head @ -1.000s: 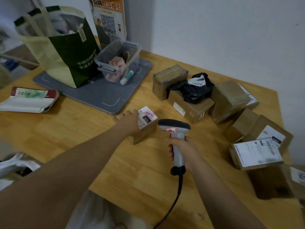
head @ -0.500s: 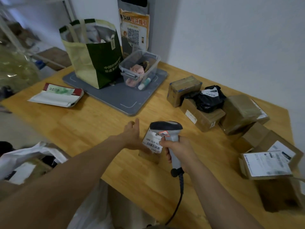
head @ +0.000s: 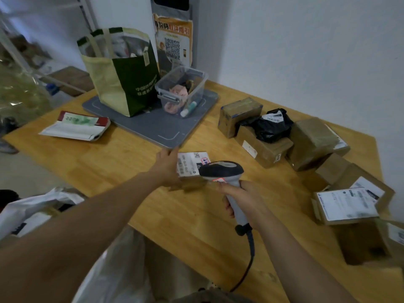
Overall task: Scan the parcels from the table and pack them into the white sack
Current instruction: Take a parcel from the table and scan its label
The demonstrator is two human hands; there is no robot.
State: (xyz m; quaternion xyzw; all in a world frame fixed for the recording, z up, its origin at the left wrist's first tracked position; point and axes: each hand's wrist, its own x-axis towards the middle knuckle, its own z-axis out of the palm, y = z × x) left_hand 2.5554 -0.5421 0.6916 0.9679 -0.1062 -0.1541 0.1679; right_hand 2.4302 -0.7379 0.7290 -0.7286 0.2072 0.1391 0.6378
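Head view: left hand (head: 167, 166) grips small labelled box (head: 190, 167) by its left side, label up, on wooden table (head: 122, 156). Right hand (head: 244, 199) wrapped around scanner (head: 222, 171) handle, head over box. White sack (head: 32, 206) open below table's near-left edge.

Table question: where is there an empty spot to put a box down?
The table is bare between the white mailer, the gray tray and the left hand. It is also bare along the near edge, right of the scanner. The far right is crowded with brown boxes and a black bag.
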